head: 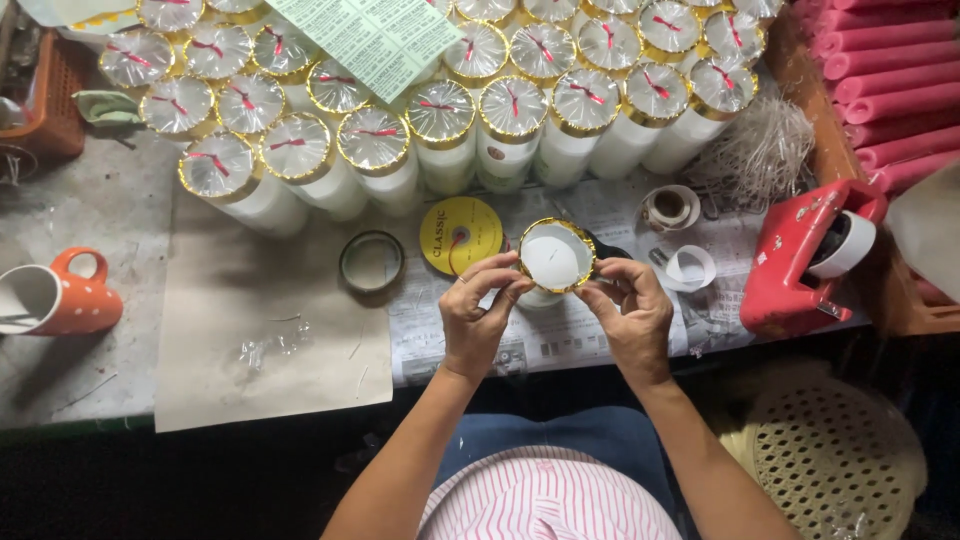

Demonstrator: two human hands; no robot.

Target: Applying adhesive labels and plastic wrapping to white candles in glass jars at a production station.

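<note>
From the head view, the left hand [478, 318] and right hand [630, 315] pinch the gold rim of a white candle [556, 258] from either side. It sits just right of the yellow ribbon spool [460, 235], near a tape ring [371, 261] and a red tape dispenser [800, 255].

Two bare forearms are being shown from above, uncovered from the elbows down to the wrists, with no sleeves reaching along them. The left hand [478, 312] and the right hand [628, 312] are being seen bare as well: no gloves, watches or bracelets are being worn, and whether any ring is being worn cannot be told. A pink-and-white striped cloth garment [548, 498] with fine vertical stripes is being worn over the torso at the bottom edge. A blue denim cloth garment [545, 436] is being worn over the lap.
</note>
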